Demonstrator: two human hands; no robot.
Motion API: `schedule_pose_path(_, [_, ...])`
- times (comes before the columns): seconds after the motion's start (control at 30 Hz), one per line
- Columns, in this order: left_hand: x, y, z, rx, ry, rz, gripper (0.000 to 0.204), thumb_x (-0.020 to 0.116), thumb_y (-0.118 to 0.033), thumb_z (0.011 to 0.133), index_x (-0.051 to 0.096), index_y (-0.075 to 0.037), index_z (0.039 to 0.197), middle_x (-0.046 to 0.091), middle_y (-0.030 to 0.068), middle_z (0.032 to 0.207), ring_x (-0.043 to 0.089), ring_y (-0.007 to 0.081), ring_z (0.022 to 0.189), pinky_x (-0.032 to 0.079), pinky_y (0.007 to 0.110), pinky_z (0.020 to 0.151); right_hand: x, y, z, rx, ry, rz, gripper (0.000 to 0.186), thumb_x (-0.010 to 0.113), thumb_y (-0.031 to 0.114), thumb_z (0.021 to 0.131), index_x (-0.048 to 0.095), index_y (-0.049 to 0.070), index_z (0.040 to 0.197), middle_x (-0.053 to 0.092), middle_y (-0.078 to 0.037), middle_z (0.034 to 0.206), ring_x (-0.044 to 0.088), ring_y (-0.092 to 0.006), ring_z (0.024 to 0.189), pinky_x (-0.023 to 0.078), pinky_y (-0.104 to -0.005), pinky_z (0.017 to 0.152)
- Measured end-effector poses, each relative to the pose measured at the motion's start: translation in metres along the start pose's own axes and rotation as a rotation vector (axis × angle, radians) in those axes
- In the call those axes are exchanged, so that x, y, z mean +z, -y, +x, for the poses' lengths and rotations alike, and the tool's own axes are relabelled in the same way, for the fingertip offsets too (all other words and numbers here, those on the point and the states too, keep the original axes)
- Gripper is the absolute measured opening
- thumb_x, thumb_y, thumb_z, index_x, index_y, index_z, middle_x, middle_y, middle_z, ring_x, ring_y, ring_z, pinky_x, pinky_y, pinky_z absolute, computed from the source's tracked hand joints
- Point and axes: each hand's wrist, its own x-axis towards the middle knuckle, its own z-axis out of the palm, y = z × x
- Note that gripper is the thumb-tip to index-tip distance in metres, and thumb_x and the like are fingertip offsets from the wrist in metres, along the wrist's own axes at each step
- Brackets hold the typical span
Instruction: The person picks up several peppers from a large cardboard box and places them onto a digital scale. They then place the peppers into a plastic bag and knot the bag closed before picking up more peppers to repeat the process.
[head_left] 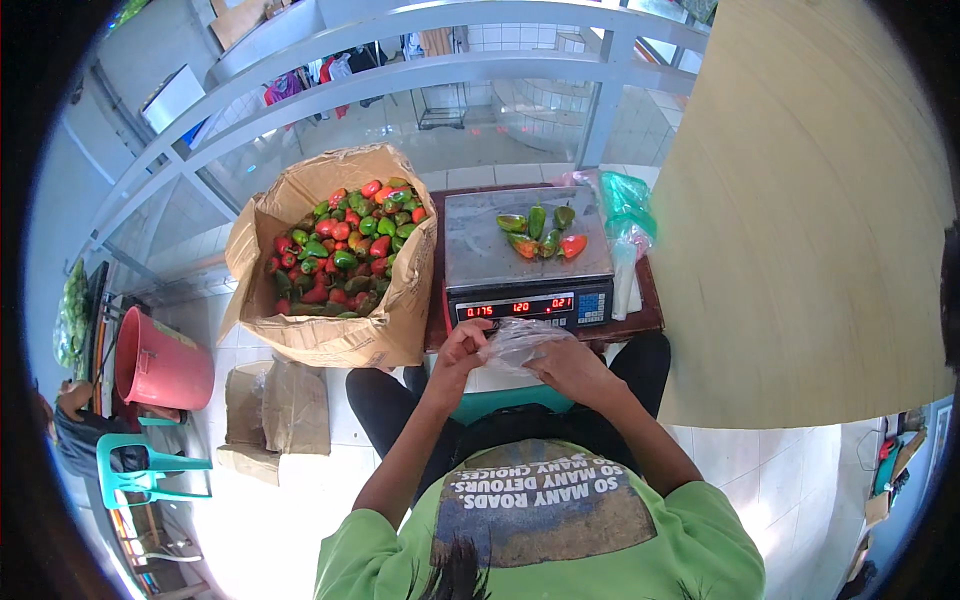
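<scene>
A clear plastic bag (520,342) is stretched between my hands, just in front of the scale's display. My left hand (462,352) pinches the bag's left edge with thumb and fingers. On the other side my right hand (572,368) is closed on the bag, its fingers partly behind the plastic. Beyond them stands a digital scale (470,250) with a metal pan and lit red figures. Several bell peppers (550,242), green and orange-red, lie on its pan.
To the left, a large open cardboard box (340,345) holds many red and green peppers. Green and pink plastic bags (627,205) lie right of the scale on the dark table (645,305). A wooden panel (810,230) bounds the right side. A red bin (165,360) and teal chair (145,465) stand far left.
</scene>
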Motion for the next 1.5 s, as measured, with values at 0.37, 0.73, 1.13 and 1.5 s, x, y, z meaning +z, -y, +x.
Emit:
schedule_pose_path(0.37, [-0.005, 0.012, -0.004, 0.111, -0.127, 0.797, 0.021, 0.047, 0.001, 0.075, 0.06, 0.0, 0.091, 0.053, 0.0148, 0.096, 0.053, 0.0289, 0.086, 0.042, 0.035, 0.076, -0.008, 0.004, 0.017, -0.043, 0.095, 0.137, 0.015, 0.053, 0.016, 0.078, 0.06, 0.005, 0.086, 0.056, -0.014, 0.084, 0.058, -0.0312, 0.077, 0.045, -0.0414, 0.068])
schedule_pose_path(0.73, [-0.001, -0.003, 0.003, 0.231, -0.327, 1.053, 0.033, 0.055, 0.006, 0.067, 0.051, 0.0, 0.099, 0.047, 0.0154, 0.092, 0.051, 0.0321, 0.087, 0.041, 0.038, 0.075, -0.036, -0.02, 0.039, -0.077, -0.406, 0.37, 0.022, 0.056, 0.012, 0.077, 0.06, 0.005, 0.097, 0.054, -0.015, 0.101, 0.052, -0.0308, 0.095, 0.041, -0.0397, 0.083])
schedule_pose_path(1.13, [0.009, -0.015, -0.007, 0.17, -0.251, 0.94, 0.039, 0.056, 0.005, 0.064, 0.049, 0.001, 0.102, 0.045, 0.0157, 0.096, 0.049, 0.0315, 0.091, 0.04, 0.036, 0.08, -0.019, -0.15, 0.068, 0.356, -0.388, -0.292, 0.042, 0.061, 0.004, 0.064, 0.051, 0.003, 0.105, 0.049, -0.014, 0.102, 0.045, -0.0317, 0.097, 0.04, -0.0402, 0.082])
schedule_pose_path(1.5, [0.013, -0.013, -0.003, 0.219, -0.262, 0.909, 0.036, 0.057, 0.003, 0.064, 0.051, 0.001, 0.099, 0.049, 0.0152, 0.094, 0.051, 0.0303, 0.09, 0.04, 0.033, 0.08, -0.017, -0.154, 0.073, 0.451, -0.581, 0.054, 0.037, 0.068, 0.016, 0.065, 0.049, 0.002, 0.094, 0.052, -0.019, 0.091, 0.054, -0.036, 0.083, 0.044, -0.044, 0.071])
